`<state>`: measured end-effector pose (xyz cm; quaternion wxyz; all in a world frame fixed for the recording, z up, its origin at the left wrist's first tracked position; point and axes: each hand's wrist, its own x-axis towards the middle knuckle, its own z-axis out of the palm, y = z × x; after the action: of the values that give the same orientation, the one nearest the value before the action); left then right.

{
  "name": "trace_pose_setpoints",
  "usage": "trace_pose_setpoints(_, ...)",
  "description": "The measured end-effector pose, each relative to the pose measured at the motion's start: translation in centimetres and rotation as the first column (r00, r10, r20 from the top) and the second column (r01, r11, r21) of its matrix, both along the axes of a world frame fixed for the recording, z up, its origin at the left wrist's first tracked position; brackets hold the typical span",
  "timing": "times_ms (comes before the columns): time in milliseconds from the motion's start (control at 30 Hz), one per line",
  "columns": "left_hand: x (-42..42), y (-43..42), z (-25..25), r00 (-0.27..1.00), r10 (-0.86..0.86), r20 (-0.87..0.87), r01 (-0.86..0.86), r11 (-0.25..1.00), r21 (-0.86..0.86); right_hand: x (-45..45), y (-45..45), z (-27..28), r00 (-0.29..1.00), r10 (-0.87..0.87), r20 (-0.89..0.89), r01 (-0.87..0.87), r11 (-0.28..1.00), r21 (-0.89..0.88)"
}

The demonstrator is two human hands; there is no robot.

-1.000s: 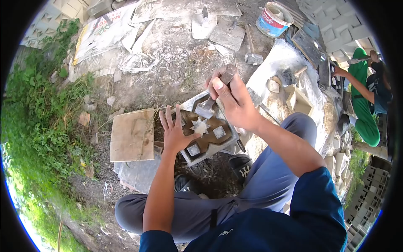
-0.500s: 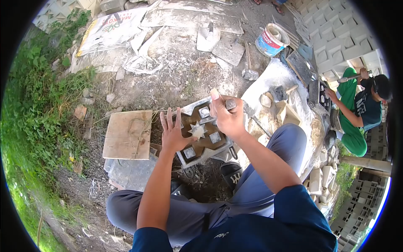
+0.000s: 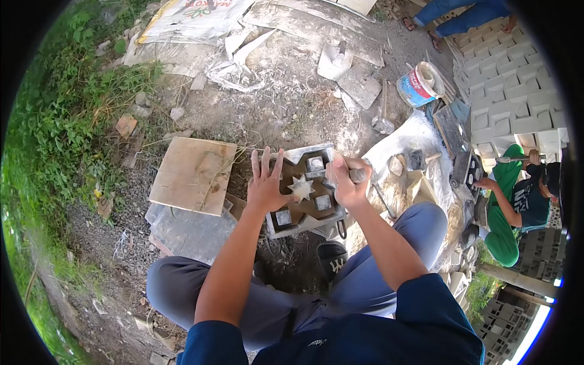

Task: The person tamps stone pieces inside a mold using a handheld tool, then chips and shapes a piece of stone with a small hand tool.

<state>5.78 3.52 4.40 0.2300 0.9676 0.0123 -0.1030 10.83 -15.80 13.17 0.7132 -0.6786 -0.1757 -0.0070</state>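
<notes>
We can't see the lower end of the tool (image 3: pixel 358 175): right grip (image 3: pixel 349 190) hides it, so contact with the mould (image 3: pixel 311 225) unclear. Left grip (image 3: pixel 266 187) covers part of the mould's left wall. 1 person in blue trousers (image 3: pixel 467 22) cut off by top edge, mostly legs left; sack (image 3: pixel 204 19) cropped there too. Shirt (image 3: pixel 377 337) lettering too small for us to read. Greenery (image 3: pixel 30 298) at lower left blurred.

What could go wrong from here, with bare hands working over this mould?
The tool in the right hand could slip towards the left hand, whose bare thumb lies close to the star. A stray knock might scuff the square blocks close by. The mould may also shift if the left hand steadies it poorly.
</notes>
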Motion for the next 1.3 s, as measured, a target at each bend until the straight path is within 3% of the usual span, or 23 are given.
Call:
trace_pose_setpoints(67,0.4,-0.2,0.9,0.999,-0.024,-0.049,0.022,0.999,-0.023,1.0,-0.7,-4.4,0.993,-0.009,-0.120,0.011,1.000,0.017)
trace_pose_setpoints(100,0.3,-0.3,1.2,0.995,-0.019,-0.093,0.019,1.000,0.005,1.6,-0.6,-3.5,0.995,-0.020,-0.099,0.023,0.999,0.025)
trace_pose_setpoints(167,0.7,-0.3,1.2,0.991,-0.009,-0.134,0.015,0.999,0.045,2.4,-0.4,-2.4,0.952,0.080,-0.294,-0.114,0.989,-0.098)
trace_pose_setpoints(200,0.5,-0.3,1.0,0.991,-0.010,-0.136,0.017,0.998,0.052,2.2,-0.3,-2.1,0.952,0.080,-0.295,-0.112,0.990,-0.091)
trace_pose_setpoints(267,0.4,-0.2,0.8,0.995,-0.018,-0.097,0.020,1.000,0.021,1.9,-0.1,-1.3,0.992,0.023,-0.124,-0.037,0.992,-0.118)
trace_pose_setpoints(300,0.4,-0.1,0.8,0.995,-0.017,-0.095,0.020,0.999,0.026,1.4,0.1,0.1,0.981,0.065,-0.182,-0.074,0.996,-0.040)
trace_pose_setpoints(433,0.4,-0.4,0.9,0.994,-0.012,-0.104,0.014,1.000,0.024,0.7,-1.7,1.0,0.994,0.038,-0.104,-0.043,0.998,-0.043)
trace_pose_setpoints(500,0.5,-0.4,0.7,0.994,-0.015,-0.112,0.019,0.999,0.032,0.4,-2.0,1.8,0.988,0.151,-0.014,-0.138,0.932,0.336)
trace_pose_setpoints(633,0.4,-0.4,0.2,0.996,-0.012,-0.089,0.014,1.000,0.016,-0.4,-2.1,5.7,0.994,0.103,-0.041,-0.081,0.928,0.363)
trace_pose_setpoints(967,0.4,-0.4,0.5,0.996,-0.022,-0.088,0.023,1.000,0.011,0.6,-3.1,4.8,0.950,0.279,-0.141,-0.236,0.936,0.260)
trace_pose_setpoints(1033,0.3,-0.3,0.4,0.996,-0.021,-0.091,0.022,1.000,0.003,1.6,-2.8,3.3,0.919,0.249,-0.305,-0.200,0.962,0.184)
trace_pose_setpoints(1133,0.4,-0.5,0.7,0.996,-0.028,-0.089,0.029,1.000,0.007,2.2,-2.5,3.5,0.927,0.211,-0.311,-0.191,0.977,0.095)
trace_pose_setpoints(1167,0.6,-0.3,0.7,0.995,-0.032,-0.094,0.034,0.999,0.021,1.7,-2.9,4.1,0.914,0.288,-0.284,-0.282,0.957,0.064)
trace_pose_setpoints(1200,0.6,0.0,0.1,0.994,-0.021,-0.103,0.022,1.000,0.017,1.7,-2.9,4.7,0.908,0.298,-0.294,-0.293,0.954,0.063)
trace_pose_setpoints(1267,0.0,0.0,-1.1,0.997,-0.045,0.068,0.044,0.999,0.008,0.8,-3.1,5.0,0.885,0.384,-0.265,-0.373,0.923,0.091)
trace_pose_setpoints(1300,0.2,-0.1,0.3,0.999,-0.032,-0.017,0.032,0.999,-0.010,1.3,-3.0,3.4,0.870,0.318,-0.377,-0.293,0.948,0.125)
